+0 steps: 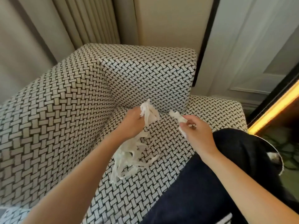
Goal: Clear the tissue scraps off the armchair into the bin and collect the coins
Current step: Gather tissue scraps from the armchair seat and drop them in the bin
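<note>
L hand (134, 121) is up over the armchair (64, 113) seat, fingers curled tight round a bunch of tissue scraps (149, 113). Hand's clamped on it, w/ white strips sticking out the top and drooping toward the back cushion. R hand (198, 132) is just beside it, a bit nearer me, thumb and fingers pinching a twisted scrap (177, 116); one end pokes out toward the L hand's bunch, but the two aren't touching. There's a small pale bit at my R fingertips too, too blurred to say what it is.

Below my L wrist a loose pile of scraps (129, 156) lies on the seat, approx mid-cushion, long thin shreds trailing toward the front edge and partly hidden by my forearm. My leg (202, 188) in dark trousers rests on the seat's right front part. A curtain (32, 38) hangs behind the chair on the left, and a pale panelled door (258, 46) stands on the right.
</note>
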The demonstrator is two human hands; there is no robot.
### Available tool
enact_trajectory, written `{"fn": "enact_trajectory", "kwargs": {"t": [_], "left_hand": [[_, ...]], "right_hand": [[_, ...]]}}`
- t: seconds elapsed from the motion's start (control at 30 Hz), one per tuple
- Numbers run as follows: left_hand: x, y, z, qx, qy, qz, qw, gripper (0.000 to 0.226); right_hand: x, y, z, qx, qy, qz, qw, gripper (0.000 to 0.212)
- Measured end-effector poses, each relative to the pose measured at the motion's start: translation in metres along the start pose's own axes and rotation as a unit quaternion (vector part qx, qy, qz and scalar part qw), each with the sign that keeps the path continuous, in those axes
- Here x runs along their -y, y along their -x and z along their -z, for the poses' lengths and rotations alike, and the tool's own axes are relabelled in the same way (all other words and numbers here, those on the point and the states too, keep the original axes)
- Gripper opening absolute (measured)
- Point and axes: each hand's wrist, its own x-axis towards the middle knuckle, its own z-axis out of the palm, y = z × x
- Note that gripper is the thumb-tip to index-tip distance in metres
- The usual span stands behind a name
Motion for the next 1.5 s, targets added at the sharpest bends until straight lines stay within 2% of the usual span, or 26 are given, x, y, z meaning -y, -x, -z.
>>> {"fn": "enact_trajectory", "kwargs": {"t": [0.17, 0.23, 0.37, 0.43, 0.53, 0.63, 0.73, 0.87, 0.93, 1.1, 1.2, 1.3, 1.5], "left_hand": [[-0.045, -0.045, -0.018, 0.047, -0.076, -0.053, 0.995, 0.037], [-0.069, -0.059, -0.031, 0.07, -0.062, -0.066, 0.993, 0.036], [-0.114, -0.085, -0.066, 0.126, 0.064, -0.071, 0.988, 0.03], [-0.134, -0.098, -0.089, 0.145, 0.08, -0.062, 0.984, 0.026], [-0.165, -0.117, -0.129, 0.165, 0.095, -0.004, 0.982, 0.013], [-0.192, -0.129, -0.172, 0.192, 0.152, 0.065, 0.967, 0.008], [-0.218, -0.134, -0.224, 0.234, 0.199, 0.096, 0.947, 0.006], [-0.244, -0.142, -0.286, 0.282, 0.179, 0.106, 0.937, 0.029], [-0.25, -0.149, -0.307, 0.298, 0.164, 0.127, 0.932, 0.033], [-0.245, -0.161, -0.345, 0.326, 0.152, 0.216, 0.908, 0.036], [-0.246, -0.166, -0.353, 0.356, 0.111, 0.188, 0.909, 0.04], [-0.249, -0.171, -0.352, 0.368, 0.108, 0.166, 0.909, 0.061], [-0.251, -0.17, -0.343, 0.414, 0.096, 0.178, 0.888, 0.046]], "right_hand": [[0.021, -0.015, 0.055, -0.049, 0.014, 0.044, 0.998, 0.015], [0.022, -0.021, 0.082, -0.073, 0.007, 0.038, 0.997, 0.015], [0.0, -0.032, 0.142, -0.102, -0.01, -0.034, 0.994, 0.024], [-0.018, -0.033, 0.17, -0.11, -0.03, -0.08, 0.99, 0.027], [-0.046, -0.029, 0.209, -0.125, -0.072, -0.141, 0.979, 0.017], [-0.081, -0.027, 0.237, -0.168, -0.095, -0.2, 0.961, 0.019], [-0.122, -0.029, 0.262, -0.207, -0.173, -0.245, 0.931, 0.019], [-0.17, -0.033, 0.284, -0.248, -0.238, -0.296, 0.891, 0.02], [-0.192, -0.036, 0.291, -0.261, -0.264, -0.322, 0.871, 0.02], [-0.235, -0.042, 0.304, -0.243, -0.332, -0.37, 0.833, 0.027], [-0.247, -0.045, 0.309, -0.225, -0.388, -0.374, 0.812, 0.033], [-0.251, -0.05, 0.309, -0.206, -0.391, -0.371, 0.816, 0.04], [-0.247, -0.054, 0.307, -0.193, -0.353, -0.372, 0.836, 0.039]]}}
